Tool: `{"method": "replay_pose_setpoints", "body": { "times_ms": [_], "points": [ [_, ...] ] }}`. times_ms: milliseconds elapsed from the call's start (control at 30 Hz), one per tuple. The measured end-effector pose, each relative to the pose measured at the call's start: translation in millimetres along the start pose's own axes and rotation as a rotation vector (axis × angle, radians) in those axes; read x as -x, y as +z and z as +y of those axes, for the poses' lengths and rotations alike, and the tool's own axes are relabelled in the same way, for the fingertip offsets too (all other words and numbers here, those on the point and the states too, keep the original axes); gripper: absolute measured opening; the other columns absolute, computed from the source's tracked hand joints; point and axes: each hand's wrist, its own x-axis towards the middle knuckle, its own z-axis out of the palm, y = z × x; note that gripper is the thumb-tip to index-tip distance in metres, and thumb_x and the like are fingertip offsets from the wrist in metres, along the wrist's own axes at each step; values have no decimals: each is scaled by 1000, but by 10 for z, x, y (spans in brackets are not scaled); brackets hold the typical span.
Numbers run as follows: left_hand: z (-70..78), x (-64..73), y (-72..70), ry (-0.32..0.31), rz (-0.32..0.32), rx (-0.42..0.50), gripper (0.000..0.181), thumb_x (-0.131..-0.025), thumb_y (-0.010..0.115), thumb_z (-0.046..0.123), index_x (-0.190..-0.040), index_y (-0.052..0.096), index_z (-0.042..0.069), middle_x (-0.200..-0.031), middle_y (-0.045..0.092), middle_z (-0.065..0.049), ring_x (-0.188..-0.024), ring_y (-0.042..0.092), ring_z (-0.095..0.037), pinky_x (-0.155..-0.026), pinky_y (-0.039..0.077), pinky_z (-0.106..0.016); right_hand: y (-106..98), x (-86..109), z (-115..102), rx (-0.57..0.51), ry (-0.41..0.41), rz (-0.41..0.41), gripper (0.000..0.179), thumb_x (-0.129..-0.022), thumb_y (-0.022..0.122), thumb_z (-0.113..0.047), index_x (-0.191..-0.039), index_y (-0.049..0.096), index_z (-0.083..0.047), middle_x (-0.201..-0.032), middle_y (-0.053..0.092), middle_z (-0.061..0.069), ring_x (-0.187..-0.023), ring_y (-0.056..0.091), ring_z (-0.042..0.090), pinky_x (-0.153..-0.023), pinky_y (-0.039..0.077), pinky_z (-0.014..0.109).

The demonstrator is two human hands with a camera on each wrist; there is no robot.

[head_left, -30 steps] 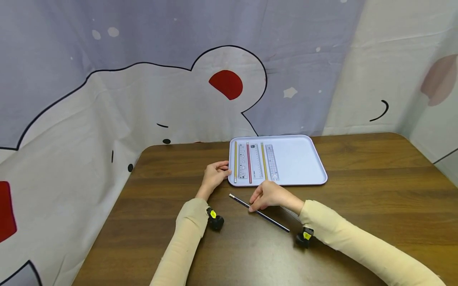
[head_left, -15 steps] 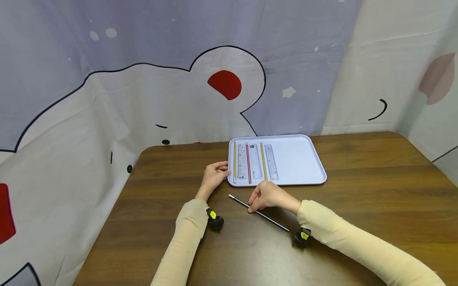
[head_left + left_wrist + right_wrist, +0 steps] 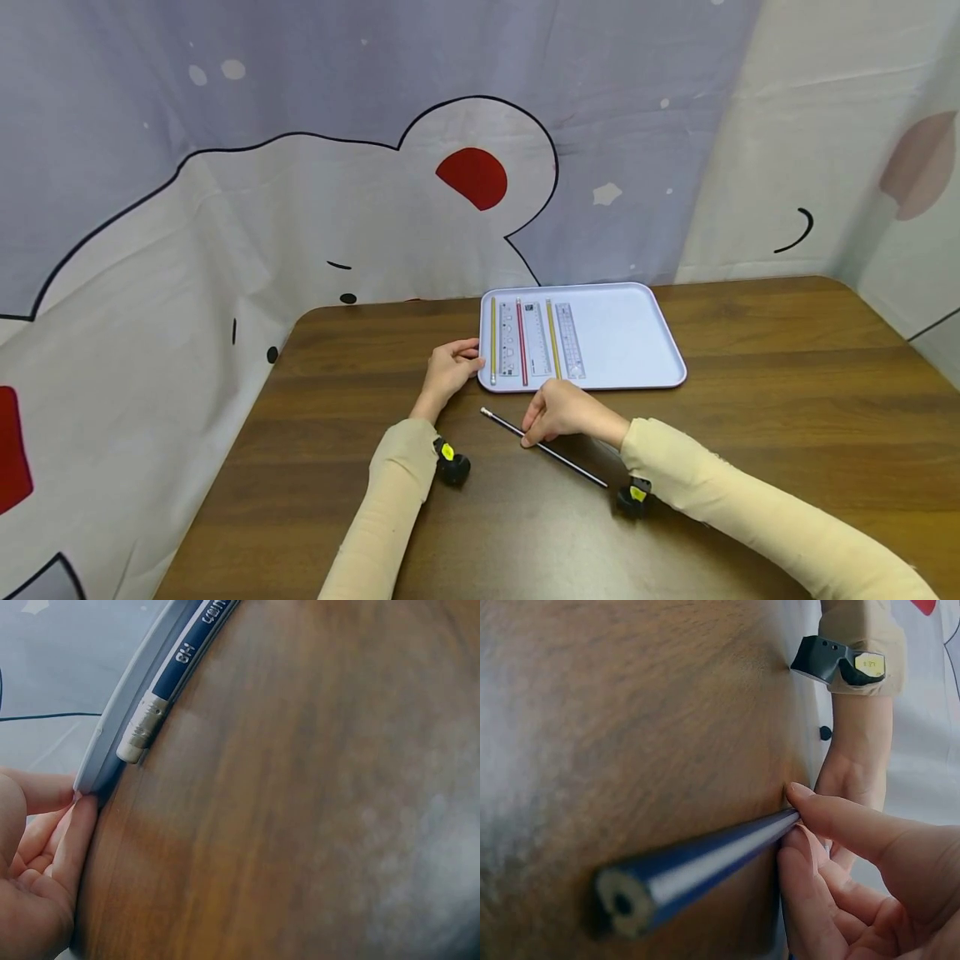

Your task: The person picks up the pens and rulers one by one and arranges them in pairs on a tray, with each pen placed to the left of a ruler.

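Note:
A dark blue pencil [image 3: 570,463] with a white eraser end lies slanted over the table, in front of the tray. My right hand [image 3: 562,410] pinches it near its middle between thumb and fingers. The right wrist view shows its flat, unsharpened end [image 3: 626,901] close to the camera. At the near left corner of the white tray [image 3: 626,342], my left hand [image 3: 447,372] pinches the rim. In the left wrist view, thumb and fingertips meet at the tray's edge [image 3: 94,761], and the pencil's eraser end [image 3: 142,727] overlaps the rim.
On the tray's left half, a yellow pencil [image 3: 492,342], a red pencil [image 3: 521,342] and another yellow pencil [image 3: 553,337] alternate with clear rulers [image 3: 508,342]. The wooden table [image 3: 360,350] ends at a printed curtain [image 3: 300,208] behind.

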Motion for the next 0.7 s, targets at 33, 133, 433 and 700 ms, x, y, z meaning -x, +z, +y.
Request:
{"method": "replay_pose_setpoints", "body": {
  "times_ms": [33, 133, 433, 700],
  "points": [
    [-2, 2, 1, -1, 0, 0, 40, -83, 69, -2, -122, 63, -3, -105, 67, -20, -69, 56, -3, -71, 59, -23, 4, 0, 6, 2, -3, 1, 14, -68, 85, -11, -75, 74, -5, -70, 74, 5, -55, 63, 7, -55, 56, 21],
    [-8, 5, 3, -5, -2, -2, 40, -83, 69, -2, -122, 63, -3, -105, 67, -20, -70, 57, -4, -72, 59, -24, 14, 6, 20, 11, -17, 4, 14, -68, 84, -11, -75, 74, -5, -69, 73, 5, -55, 63, 6, -54, 55, 21],
    [2, 22, 2, 1, 2, 4, 40, -82, 69, -3, -122, 63, -4, -104, 67, -21, -67, 55, -2, -71, 59, -24, 21, 7, 24, 47, -40, 14, 13, -68, 84, -13, -73, 75, -6, -68, 73, 3, -54, 61, 5, -53, 52, 18],
    [-1, 7, 9, 6, 4, 7, 40, -82, 69, -3, -121, 63, -4, -104, 67, -22, -67, 56, 0, -70, 59, -22, 11, -3, 25, 95, -54, 25, 12, -68, 84, -15, -73, 75, -9, -66, 73, 0, -52, 60, 3, -51, 49, 17]
  ]
}}
